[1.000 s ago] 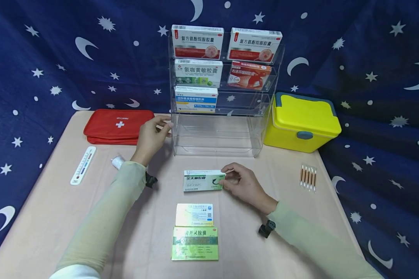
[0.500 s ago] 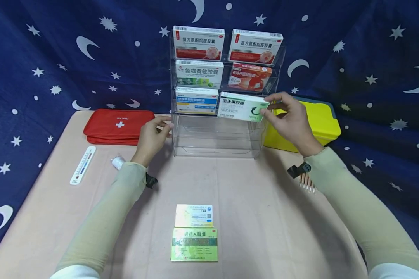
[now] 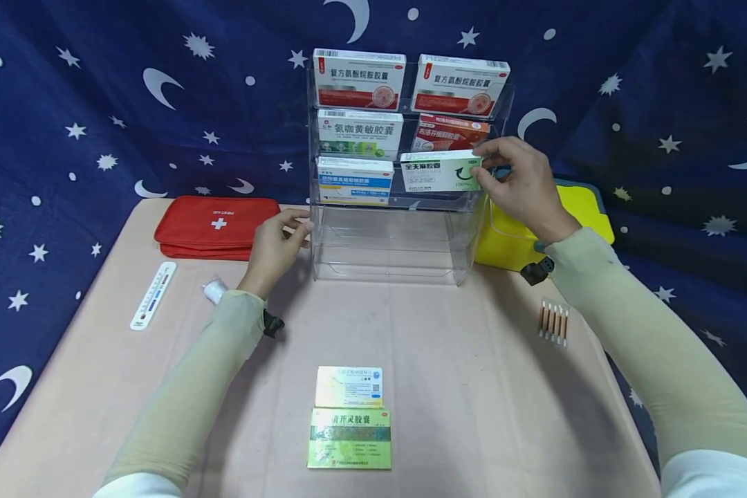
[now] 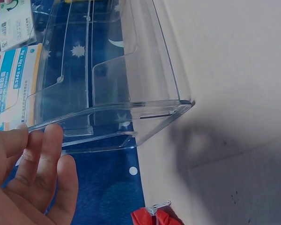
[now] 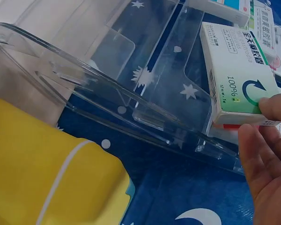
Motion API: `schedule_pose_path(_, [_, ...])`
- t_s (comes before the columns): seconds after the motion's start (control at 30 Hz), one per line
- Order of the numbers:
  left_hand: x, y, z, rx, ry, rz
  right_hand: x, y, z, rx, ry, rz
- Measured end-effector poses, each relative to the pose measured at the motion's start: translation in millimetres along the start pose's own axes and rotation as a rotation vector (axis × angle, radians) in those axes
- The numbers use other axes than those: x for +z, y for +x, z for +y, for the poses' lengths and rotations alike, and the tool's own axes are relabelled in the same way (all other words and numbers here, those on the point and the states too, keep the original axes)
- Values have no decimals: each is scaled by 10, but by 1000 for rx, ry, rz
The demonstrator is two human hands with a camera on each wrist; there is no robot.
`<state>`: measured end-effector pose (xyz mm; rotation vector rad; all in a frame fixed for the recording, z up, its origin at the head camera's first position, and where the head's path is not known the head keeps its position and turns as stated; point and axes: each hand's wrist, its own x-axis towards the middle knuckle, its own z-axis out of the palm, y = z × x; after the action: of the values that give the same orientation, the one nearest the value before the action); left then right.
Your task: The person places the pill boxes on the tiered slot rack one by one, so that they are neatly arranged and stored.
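Observation:
My right hand [image 3: 487, 170] pinches a green and white medicine box [image 3: 440, 171] by its right end. It holds the box at the right slot of the third tier of a clear acrylic rack [image 3: 386, 238]. In the right wrist view the box [image 5: 239, 79] stands against the rack's clear shelf [image 5: 107, 89], with my thumb [image 5: 277, 106] on its corner. My left hand [image 3: 295, 228] rests with fairly straight fingers against the rack's left side. The left wrist view shows those fingers [image 4: 35, 159] beside the clear wall [image 4: 112, 79].
Several other medicine boxes fill the rack's upper tiers. A red first-aid pouch [image 3: 214, 225], a thermometer [image 3: 152, 294] and a white roll [image 3: 213, 290] lie left. A yellow case [image 3: 575, 207] and swabs [image 3: 554, 321] are right. Two boxes [image 3: 348, 387] [image 3: 350, 438] lie near the front.
My right hand lifted the green and white box from the table up to the rack's third tier. The left hand stayed at the rack's side.

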<state>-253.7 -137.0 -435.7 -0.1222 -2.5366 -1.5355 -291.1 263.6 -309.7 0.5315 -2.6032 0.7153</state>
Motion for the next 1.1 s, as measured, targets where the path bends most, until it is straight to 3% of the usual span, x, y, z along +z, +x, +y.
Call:
schedule_pose_path(0.5, [4,-5,14,-14,1,2,75,12,84,30,-22,-73])
schedule_pose_path(1.1, [-1,0,37,-59,38,-10,119,-95,169,63,-75,-44])
